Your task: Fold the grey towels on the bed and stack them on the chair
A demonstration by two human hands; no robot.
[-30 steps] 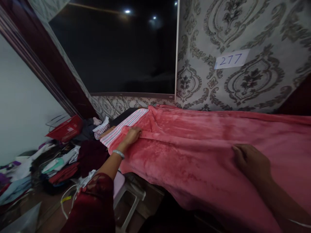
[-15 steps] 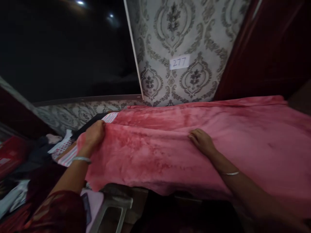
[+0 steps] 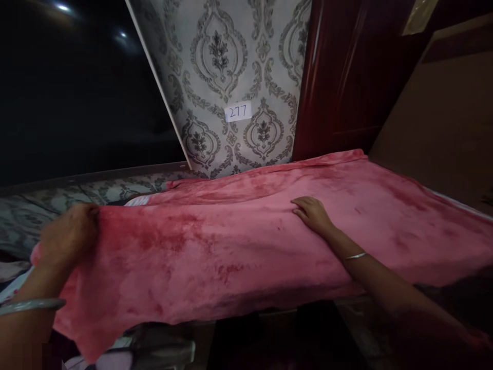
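A pink plush blanket (image 3: 246, 246) with darker red patches spreads across the view, folded over along a long edge. At the left, my left hand (image 3: 71, 231), slightly blurred, is closed on the blanket's corner and holds it raised, so the cloth hangs below. My right hand (image 3: 314, 216) is at the middle of the fold, thumb and fingertips pinched on its edge. Between both hands the edge runs nearly straight. Right of my right hand the blanket lies flat with light wrinkles. A bracelet is on each of my wrists.
Behind the blanket stand a patterned wall (image 3: 265, 77) with a paper marked 277 (image 3: 238, 111), a large dark screen (image 3: 77, 92) and a dark red door panel (image 3: 339, 77). A big brown board or box (image 3: 442, 113) is at right. A grey stool-like frame (image 3: 165, 349) is below.
My left hand has pulled the blanket's corner left and towards me, drawing the fold edge straighter. My right hand stays at the fold. The view has turned right.
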